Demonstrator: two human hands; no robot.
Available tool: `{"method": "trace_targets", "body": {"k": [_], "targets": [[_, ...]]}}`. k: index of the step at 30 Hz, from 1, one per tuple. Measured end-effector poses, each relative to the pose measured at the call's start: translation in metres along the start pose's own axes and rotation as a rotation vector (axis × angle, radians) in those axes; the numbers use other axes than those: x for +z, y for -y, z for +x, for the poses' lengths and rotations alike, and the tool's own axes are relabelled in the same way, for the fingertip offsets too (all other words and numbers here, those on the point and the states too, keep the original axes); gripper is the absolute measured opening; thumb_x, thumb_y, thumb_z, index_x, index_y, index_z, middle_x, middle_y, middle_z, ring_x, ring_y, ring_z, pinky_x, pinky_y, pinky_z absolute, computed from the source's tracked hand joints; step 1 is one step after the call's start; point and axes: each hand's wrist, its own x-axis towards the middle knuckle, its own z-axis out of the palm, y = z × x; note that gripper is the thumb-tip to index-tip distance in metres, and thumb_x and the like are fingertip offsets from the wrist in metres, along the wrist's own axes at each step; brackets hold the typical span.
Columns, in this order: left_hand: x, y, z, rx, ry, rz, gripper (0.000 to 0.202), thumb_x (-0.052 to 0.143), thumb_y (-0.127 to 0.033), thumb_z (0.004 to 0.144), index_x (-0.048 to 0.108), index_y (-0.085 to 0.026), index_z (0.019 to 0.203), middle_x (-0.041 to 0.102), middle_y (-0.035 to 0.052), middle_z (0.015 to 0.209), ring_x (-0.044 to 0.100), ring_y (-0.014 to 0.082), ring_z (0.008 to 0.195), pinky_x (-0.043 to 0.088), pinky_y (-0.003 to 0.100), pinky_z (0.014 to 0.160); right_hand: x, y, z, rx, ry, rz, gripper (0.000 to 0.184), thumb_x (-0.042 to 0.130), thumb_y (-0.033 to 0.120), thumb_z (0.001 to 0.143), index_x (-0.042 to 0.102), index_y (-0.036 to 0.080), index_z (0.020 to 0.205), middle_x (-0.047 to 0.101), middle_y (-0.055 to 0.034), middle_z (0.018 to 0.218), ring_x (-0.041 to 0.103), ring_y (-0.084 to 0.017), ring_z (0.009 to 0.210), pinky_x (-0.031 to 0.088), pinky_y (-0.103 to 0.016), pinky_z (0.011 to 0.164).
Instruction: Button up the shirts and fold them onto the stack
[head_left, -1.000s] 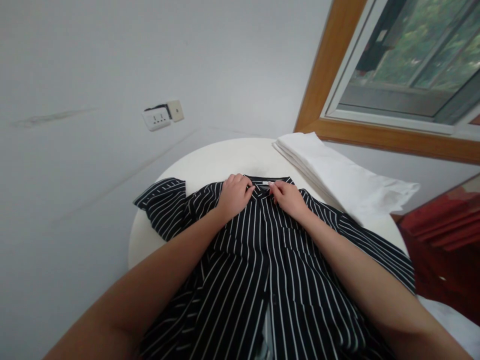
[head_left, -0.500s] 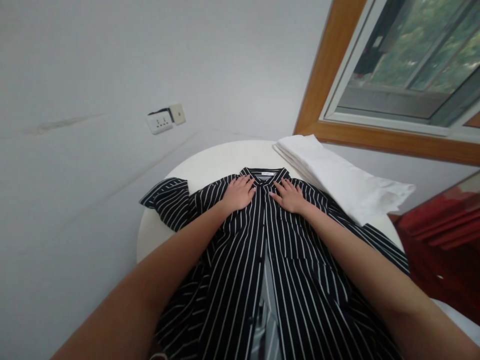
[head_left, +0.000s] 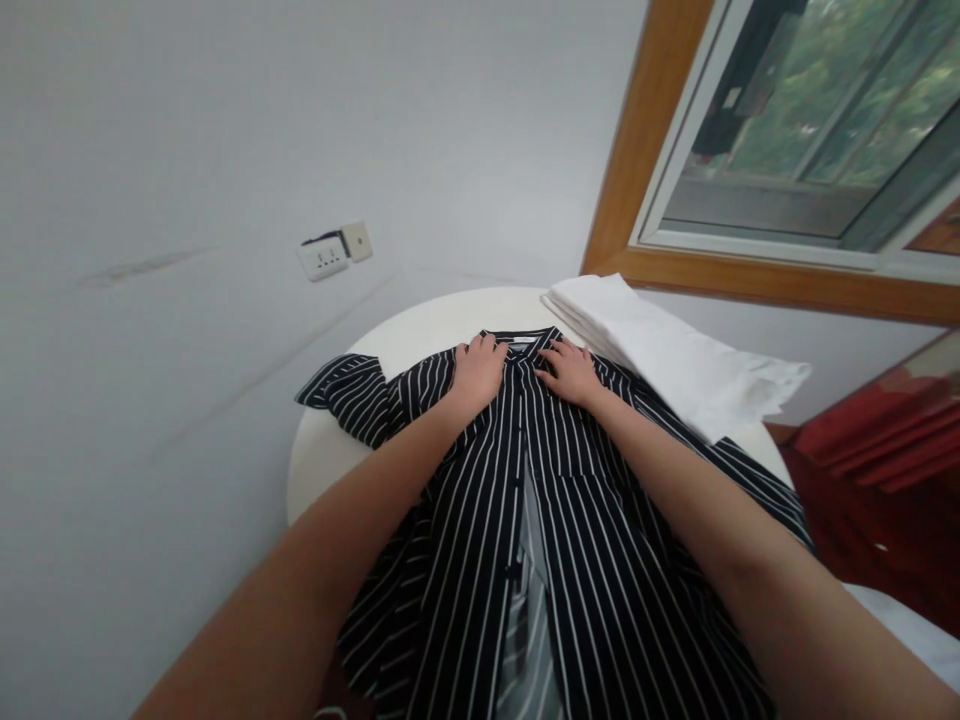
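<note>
A black shirt with white stripes (head_left: 480, 520) lies front up, its collar toward the far side of a round white table (head_left: 330, 460). Below the chest its front parts, showing the grey inside. My left hand (head_left: 480, 372) rests palm down beside the collar's left side, fingers apart. On the other side of the collar, my right hand (head_left: 570, 372) presses on the fabric, its fingers spread too. One sleeve (head_left: 352, 395) is bent out at the left; the other reaches right, partly behind my right forearm.
A folded white cloth (head_left: 667, 350) lies at the table's far right and hangs over the edge. Behind the table is a wall with a socket (head_left: 325, 257). A wood-framed window (head_left: 787, 130) is at the upper right, with red fabric (head_left: 877, 430) below it.
Both hands and the shirt's collar have shifted slightly toward the table's far edge. The whole view has also moved a little.
</note>
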Motion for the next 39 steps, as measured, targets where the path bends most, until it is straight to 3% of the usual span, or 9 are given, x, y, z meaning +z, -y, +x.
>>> {"method": "trace_targets", "body": {"k": [2, 4, 7, 13, 18, 24, 28, 31, 39], "targets": [[-0.006, -0.009, -0.004, 0.035, 0.039, -0.051, 0.032, 0.041, -0.014, 0.090, 0.067, -0.014, 0.109, 0.065, 0.0165, 0.112, 0.057, 0.0283, 0.109, 0.045, 0.044, 0.096, -0.008, 0.010, -0.004, -0.011, -0.079, 0.050, 0.032, 0.053, 0.029, 0.090, 0.067, 0.018, 0.116, 0.059, -0.0133, 0.130, 0.047, -0.027, 0.126, 0.032, -0.045, 0.107], [-0.004, -0.015, -0.007, 0.016, 0.119, -0.142, 0.028, 0.043, -0.013, 0.088, 0.071, -0.013, 0.094, 0.068, 0.0140, 0.097, 0.061, 0.0245, 0.096, 0.048, 0.037, 0.090, -0.013, 0.023, -0.009, -0.016, -0.039, 0.147, 0.024, 0.052, 0.022, 0.089, 0.072, 0.017, 0.101, 0.068, -0.0108, 0.104, 0.060, -0.021, 0.103, 0.043, -0.035, 0.094], [0.007, -0.015, -0.013, -0.058, 0.128, -0.270, 0.024, 0.048, -0.011, 0.084, 0.071, -0.014, 0.087, 0.069, 0.0112, 0.091, 0.063, 0.0214, 0.090, 0.049, 0.035, 0.089, -0.011, 0.040, -0.019, 0.002, 0.070, 0.234, 0.018, 0.062, 0.027, 0.085, 0.071, 0.016, 0.096, 0.068, -0.0075, 0.087, 0.062, -0.019, 0.086, 0.046, -0.030, 0.083], [0.021, -0.006, -0.021, -0.010, 0.049, -0.404, 0.017, 0.054, -0.015, 0.086, 0.070, -0.016, 0.090, 0.067, 0.0068, 0.087, 0.061, 0.0192, 0.089, 0.048, 0.037, 0.093, 0.005, 0.055, -0.034, 0.116, -0.055, 0.183, 0.017, 0.063, 0.024, 0.082, 0.070, 0.015, 0.093, 0.065, -0.0105, 0.096, 0.062, -0.019, 0.085, 0.047, -0.030, 0.080], [0.021, -0.006, -0.021, 0.065, 0.068, -0.414, 0.011, 0.060, -0.020, 0.085, 0.070, -0.016, 0.087, 0.066, 0.0068, 0.089, 0.058, 0.0215, 0.095, 0.043, 0.039, 0.096, 0.002, 0.051, -0.033, 0.072, -0.062, 0.185, 0.014, 0.057, 0.016, 0.081, 0.071, 0.014, 0.083, 0.067, -0.0114, 0.089, 0.063, -0.020, 0.083, 0.048, -0.030, 0.079], [0.026, -0.007, -0.021, 0.061, 0.054, -0.365, 0.011, 0.063, -0.026, 0.085, 0.068, -0.018, 0.089, 0.063, 0.0070, 0.095, 0.055, 0.0233, 0.100, 0.042, 0.040, 0.095, -0.007, 0.034, -0.027, 0.118, -0.017, 0.557, 0.010, 0.061, 0.010, 0.074, 0.068, 0.017, 0.074, 0.069, -0.0024, 0.074, 0.063, -0.015, 0.070, 0.052, -0.030, 0.074], [0.026, -0.010, -0.021, 0.054, 0.056, -0.295, 0.010, 0.060, -0.024, 0.086, 0.066, -0.016, 0.086, 0.061, 0.0082, 0.092, 0.054, 0.0237, 0.095, 0.043, 0.040, 0.092, -0.005, 0.035, -0.025, 0.254, 0.017, 1.000, 0.010, 0.059, 0.012, 0.077, 0.064, 0.017, 0.070, 0.063, 0.0013, 0.064, 0.059, -0.011, 0.056, 0.053, -0.024, 0.054], [0.025, -0.011, -0.022, 0.057, 0.057, -0.252, 0.010, 0.058, -0.023, 0.086, 0.065, -0.017, 0.086, 0.060, 0.0085, 0.092, 0.054, 0.0241, 0.095, 0.043, 0.039, 0.091, 0.001, 0.042, -0.025, 0.368, 0.035, 1.253, 0.012, 0.060, 0.010, 0.079, 0.061, 0.016, 0.068, 0.058, 0.0027, 0.058, 0.057, -0.008, 0.052, 0.054, -0.020, 0.050], [0.025, -0.007, -0.022, 0.091, 0.090, -0.279, 0.018, 0.048, -0.024, 0.092, 0.061, -0.017, 0.083, 0.063, 0.0065, 0.085, 0.058, 0.0208, 0.087, 0.043, 0.038, 0.090, 0.006, 0.048, -0.031, 0.375, 0.058, 1.338, 0.013, 0.060, 0.004, 0.078, 0.059, 0.014, 0.070, 0.058, 0.0038, 0.062, 0.057, -0.006, 0.051, 0.051, -0.014, 0.043]]}}
